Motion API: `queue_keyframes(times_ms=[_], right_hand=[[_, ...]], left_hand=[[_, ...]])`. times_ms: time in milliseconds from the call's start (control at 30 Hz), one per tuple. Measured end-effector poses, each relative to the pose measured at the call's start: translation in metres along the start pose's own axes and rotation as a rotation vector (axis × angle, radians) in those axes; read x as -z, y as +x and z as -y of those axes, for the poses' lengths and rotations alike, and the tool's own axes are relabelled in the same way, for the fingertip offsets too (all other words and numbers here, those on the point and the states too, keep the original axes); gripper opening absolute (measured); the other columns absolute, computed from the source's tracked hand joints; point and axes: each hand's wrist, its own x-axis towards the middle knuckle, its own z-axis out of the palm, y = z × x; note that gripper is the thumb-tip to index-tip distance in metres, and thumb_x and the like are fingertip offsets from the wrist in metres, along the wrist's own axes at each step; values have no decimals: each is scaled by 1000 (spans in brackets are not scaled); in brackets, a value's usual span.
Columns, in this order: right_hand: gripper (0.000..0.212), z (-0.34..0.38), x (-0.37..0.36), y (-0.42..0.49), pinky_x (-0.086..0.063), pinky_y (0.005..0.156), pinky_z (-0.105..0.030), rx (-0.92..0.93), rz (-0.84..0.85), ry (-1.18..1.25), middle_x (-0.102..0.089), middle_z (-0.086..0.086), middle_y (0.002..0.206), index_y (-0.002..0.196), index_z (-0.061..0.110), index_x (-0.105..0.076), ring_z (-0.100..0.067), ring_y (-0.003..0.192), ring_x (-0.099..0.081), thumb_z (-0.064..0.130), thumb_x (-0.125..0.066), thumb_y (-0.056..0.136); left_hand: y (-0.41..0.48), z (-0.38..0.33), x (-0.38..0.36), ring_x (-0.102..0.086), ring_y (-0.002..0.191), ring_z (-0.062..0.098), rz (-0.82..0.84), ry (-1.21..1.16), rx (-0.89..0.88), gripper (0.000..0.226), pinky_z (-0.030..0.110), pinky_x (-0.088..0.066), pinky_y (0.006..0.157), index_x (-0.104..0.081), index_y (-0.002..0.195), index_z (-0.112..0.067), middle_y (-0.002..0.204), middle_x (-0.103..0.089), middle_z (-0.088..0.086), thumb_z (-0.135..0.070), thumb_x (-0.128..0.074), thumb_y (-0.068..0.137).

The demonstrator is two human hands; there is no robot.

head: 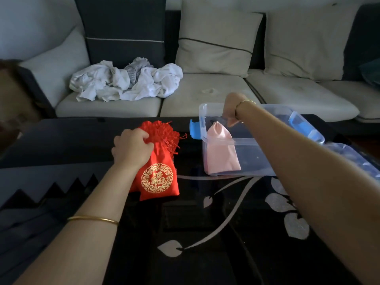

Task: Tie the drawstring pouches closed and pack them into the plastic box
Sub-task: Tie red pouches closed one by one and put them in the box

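Home living room: sofa (205,95), cushions (218,38).

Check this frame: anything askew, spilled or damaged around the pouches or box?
Nothing damaged or spilled. The pink pouch lies flat in the plastic box; the red pouches lie piled on the table. Only mess: crumpled white clothes on the sofa.
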Motion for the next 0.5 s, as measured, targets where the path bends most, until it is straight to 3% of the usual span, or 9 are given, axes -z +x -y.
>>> queue_keyframes(times_ms=[100, 233, 400, 500], right_hand=[[28, 14, -2, -35, -51, 91, -39, 141, -100, 111, -66, -22, 108, 105, -3, -66, -34, 99, -63, -5, -59, 78], [22, 11, -39, -78, -54, 86, -46, 202, 117, 282, -69, -24, 96, 96, -3, -68, -36, 94, -67, -8, -60, 76], [37, 3, -87, -97, -56, 82, -48, 220, 252, 289, -60, -20, 107, 120, -6, -52, -35, 92, -64, -3, -55, 84], [54, -3, -88, -100, -56, 71, -32, 308, 242, 297, -49, -9, 123, 135, 9, -40, -29, 98, -61, 0, -57, 84]], left_hand=[[-15, 9, -4, -43, 121, 39, -15, 58, 23, 45, 51, -39, 97, -52, 132, -20, 132, -48, 15, -30, -59, 89], [-23, 14, -11, -49, 115, 38, -48, 67, -4, 40, 51, -43, 94, -55, 127, -19, 125, -51, 16, -30, -59, 89], [-31, 10, -3, -52, 109, 31, -150, -77, -81, 13, 48, -38, 93, -66, 97, -17, 112, -55, 8, -21, -66, 85], [-40, 3, 8, -56, 100, 22, -18, -227, -244, 7, 39, -42, 91, -65, 85, -19, 95, -58, -3, -16, -70, 81]])
